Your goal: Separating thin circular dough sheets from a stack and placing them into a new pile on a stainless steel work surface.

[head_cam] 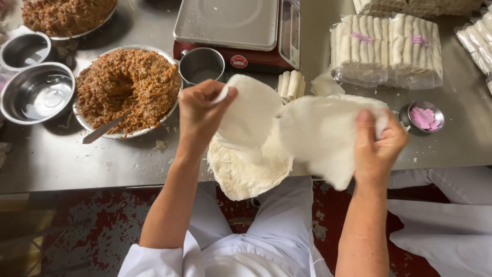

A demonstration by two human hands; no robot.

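Left hand (199, 115) and right hand (376, 146) pinching thin wrappers (312, 133) apart — lifted above the stack (246, 172); filling bowl (128, 90) at ten o'clock.

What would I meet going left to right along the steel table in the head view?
Empty steel bowl → plate of brown shredded filling → steel cup → left hand → right hand → small dish of pink slips.

Bright, even daylight; soft shadows; hands blurred.
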